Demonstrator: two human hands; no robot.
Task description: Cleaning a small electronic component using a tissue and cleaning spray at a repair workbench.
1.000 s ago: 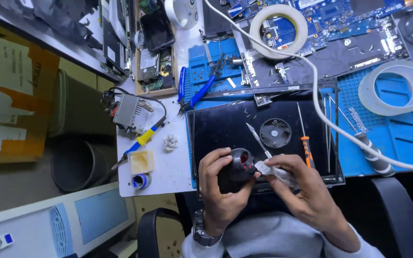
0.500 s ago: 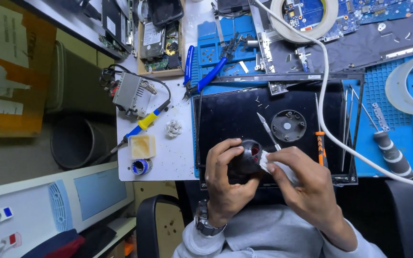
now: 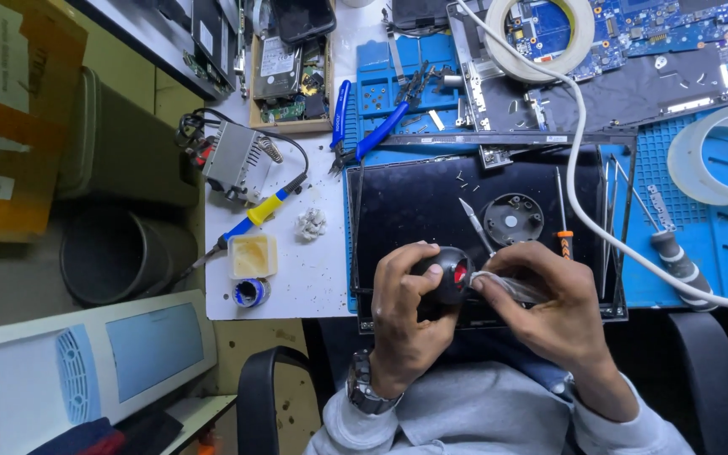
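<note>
My left hand (image 3: 402, 316) grips a small round black device (image 3: 446, 274) with a red spot on its face, held just above the near edge of a black laptop panel (image 3: 414, 202). My right hand (image 3: 549, 307) pinches a crumpled whitish wipe (image 3: 503, 282) against the red spot. A round black cover disc (image 3: 513, 218) and a grey-tipped pointed tool (image 3: 475, 224) lie on the panel just beyond my fingers. An orange-handled small screwdriver (image 3: 563, 227) lies to their right.
A blue work mat (image 3: 718, 236) holds a grey-handled driver (image 3: 676, 253) and tape rolls (image 3: 718, 156). A white cable (image 3: 583, 168) crosses the panel. Blue pliers (image 3: 377, 135), a soldering iron (image 3: 254, 215), its metal stand (image 3: 233, 156), flux tins (image 3: 253, 255) lie left. A laptop board (image 3: 634, 50) lies beyond.
The view has shifted so the bench sits higher and larger in frame. Both hands keep holding the black device and wipe in nearly the same pose.
</note>
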